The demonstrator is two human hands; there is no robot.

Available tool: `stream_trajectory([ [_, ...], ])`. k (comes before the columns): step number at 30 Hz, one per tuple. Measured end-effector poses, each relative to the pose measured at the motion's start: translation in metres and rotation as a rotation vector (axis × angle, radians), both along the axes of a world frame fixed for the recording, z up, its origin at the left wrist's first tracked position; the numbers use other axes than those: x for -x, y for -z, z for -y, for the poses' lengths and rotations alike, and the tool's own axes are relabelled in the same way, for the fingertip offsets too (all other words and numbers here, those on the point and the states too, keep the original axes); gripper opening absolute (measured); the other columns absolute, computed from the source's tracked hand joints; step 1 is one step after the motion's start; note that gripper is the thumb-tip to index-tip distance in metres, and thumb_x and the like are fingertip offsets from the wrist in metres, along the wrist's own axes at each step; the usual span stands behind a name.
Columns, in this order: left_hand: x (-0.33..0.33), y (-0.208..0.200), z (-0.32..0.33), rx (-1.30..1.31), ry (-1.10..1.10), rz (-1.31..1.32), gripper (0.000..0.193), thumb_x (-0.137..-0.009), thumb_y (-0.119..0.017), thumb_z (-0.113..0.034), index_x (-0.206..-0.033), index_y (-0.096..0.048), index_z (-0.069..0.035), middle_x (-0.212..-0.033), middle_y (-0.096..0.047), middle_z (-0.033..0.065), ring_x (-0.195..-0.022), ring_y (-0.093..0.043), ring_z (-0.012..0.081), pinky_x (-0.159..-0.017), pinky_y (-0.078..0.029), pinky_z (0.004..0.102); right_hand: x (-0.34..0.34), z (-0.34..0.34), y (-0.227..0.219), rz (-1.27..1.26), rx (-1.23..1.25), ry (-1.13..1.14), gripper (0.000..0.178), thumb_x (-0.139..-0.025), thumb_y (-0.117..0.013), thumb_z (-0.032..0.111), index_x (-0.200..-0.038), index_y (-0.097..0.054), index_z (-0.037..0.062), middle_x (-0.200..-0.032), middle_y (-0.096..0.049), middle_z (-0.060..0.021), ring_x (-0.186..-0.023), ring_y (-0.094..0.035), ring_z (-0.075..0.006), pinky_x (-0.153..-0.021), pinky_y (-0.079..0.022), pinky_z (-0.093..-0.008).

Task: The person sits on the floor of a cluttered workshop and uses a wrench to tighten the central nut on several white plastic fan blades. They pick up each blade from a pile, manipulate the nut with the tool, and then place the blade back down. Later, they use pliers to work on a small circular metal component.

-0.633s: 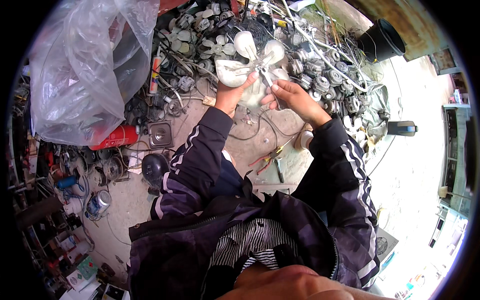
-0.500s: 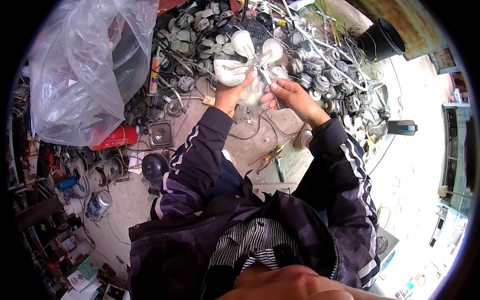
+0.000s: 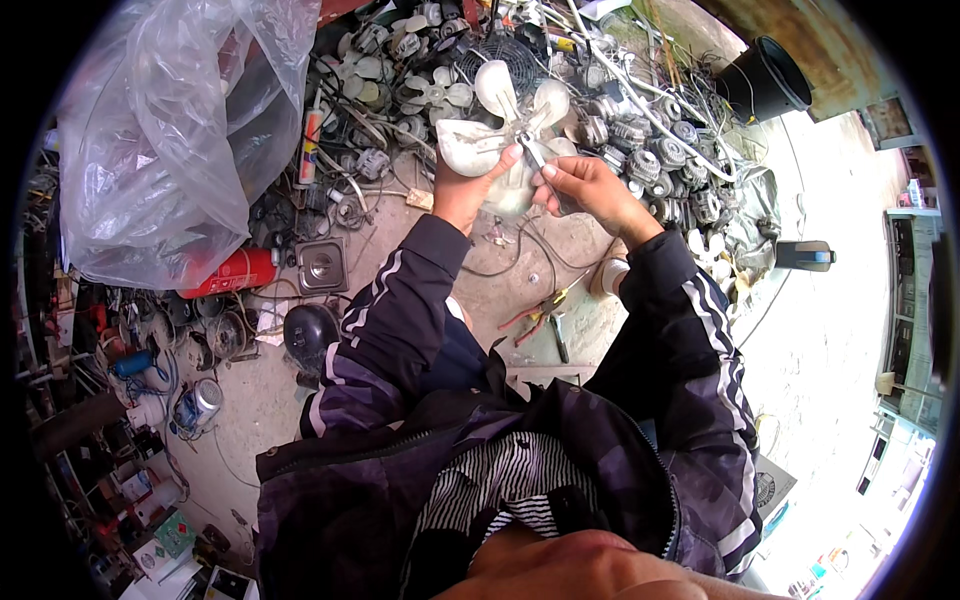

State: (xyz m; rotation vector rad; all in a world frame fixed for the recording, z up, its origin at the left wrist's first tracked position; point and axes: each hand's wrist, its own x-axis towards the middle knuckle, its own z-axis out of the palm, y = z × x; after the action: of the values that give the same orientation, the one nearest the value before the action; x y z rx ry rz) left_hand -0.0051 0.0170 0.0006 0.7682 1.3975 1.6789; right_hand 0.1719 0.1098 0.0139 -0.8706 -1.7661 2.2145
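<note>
A pale metal fan blade (image 3: 472,148) with several rounded paddles is held up in front of me. My left hand (image 3: 466,190) grips it from beneath, its thumb lying near the hub. In my right hand (image 3: 590,190) is a silver wrench (image 3: 535,155), pinched between thumb and fingers, its head against the hub at the centre of the blade. What lies behind the blade, including most of my left fingers, is hidden. Below on the floor lie pliers (image 3: 540,310) with red handles and a hammer (image 3: 560,338).
A heap of small motors (image 3: 660,155) and fan parts spreads behind my hands. At left are a large clear plastic bag (image 3: 180,140), a red cylinder (image 3: 235,272) and a metal tray (image 3: 321,266). A black bucket (image 3: 765,78) stands far right. Cables (image 3: 545,245) lie on the floor.
The fan blade and both hands have shifted slightly right. The wrench has turned a little at the hub, and both hands keep their holds.
</note>
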Motion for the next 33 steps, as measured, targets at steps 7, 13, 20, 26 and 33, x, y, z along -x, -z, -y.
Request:
stream_trajectory([
  [7, 0.022, 0.02, 0.001, 0.038, 0.079, -0.277, 0.061, -0.065, -0.088, -0.028, -0.104, -0.052, 0.001, -0.095, -0.065, 0.009, -0.086, -0.063, 0.016, -0.077, -0.05, 0.0293, -0.009, -0.018, -0.007, 0.145, -0.441, -0.058, 0.026, -0.094, -0.057, 0.028, -0.096, -0.069, 0.0046, -0.075, -0.068, -0.0018, -0.064, -0.062, -0.0118, -0.059, -0.047, -0.026],
  [13, 0.025, 0.023, 0.005, 0.176, 0.015, -0.718, 0.085, -0.055, -0.091, -0.04, -0.113, -0.043, -0.001, -0.1, -0.065, 0.0119, -0.088, -0.064, 0.0187, -0.078, -0.051, 0.0318, -0.018, -0.016, -0.013, 0.306, -1.347, 0.045, 0.02, -0.089, -0.061, 0.029, -0.092, -0.07, 0.0123, -0.074, -0.067, -0.0073, -0.069, -0.065, -0.0242, -0.062, -0.049, -0.035],
  [20, 0.012, 0.004, -0.003, 0.036, 0.038, -0.034, 0.043, -0.073, -0.082, -0.015, -0.107, -0.06, 0.0, -0.101, -0.065, 0.006, -0.091, -0.061, 0.0122, -0.079, -0.049, 0.0268, -0.008, -0.008, -0.016, 0.011, -0.073, 0.05, 0.028, -0.099, -0.049, 0.025, -0.099, -0.063, 0.0016, -0.079, -0.066, -0.0014, -0.07, -0.056, -0.005, -0.065, -0.045, -0.0217],
  [26, 0.004, 0.001, -0.002, 0.026, 0.007, 0.102, 0.045, -0.074, -0.081, -0.013, -0.111, -0.059, -0.001, -0.105, -0.064, 0.0049, -0.094, -0.06, 0.013, -0.082, -0.048, 0.027, 0.0, 0.005, -0.008, -0.002, 0.045, 0.027, 0.026, -0.099, -0.049, 0.026, -0.103, -0.061, 0.003, -0.09, -0.069, -0.0039, -0.073, -0.06, -0.0058, -0.063, -0.044, -0.0198],
  [33, 0.0, -0.003, 0.0, 0.042, 0.022, 0.132, 0.043, -0.075, -0.081, -0.015, -0.11, -0.059, -0.001, -0.104, -0.065, 0.0047, -0.091, -0.061, 0.0129, -0.079, -0.048, 0.0268, 0.003, 0.011, -0.01, -0.024, 0.035, 0.052, 0.027, -0.098, -0.05, 0.026, -0.104, -0.062, 0.0025, -0.088, -0.069, -0.0022, -0.073, -0.06, -0.0049, -0.063, -0.043, -0.0197],
])
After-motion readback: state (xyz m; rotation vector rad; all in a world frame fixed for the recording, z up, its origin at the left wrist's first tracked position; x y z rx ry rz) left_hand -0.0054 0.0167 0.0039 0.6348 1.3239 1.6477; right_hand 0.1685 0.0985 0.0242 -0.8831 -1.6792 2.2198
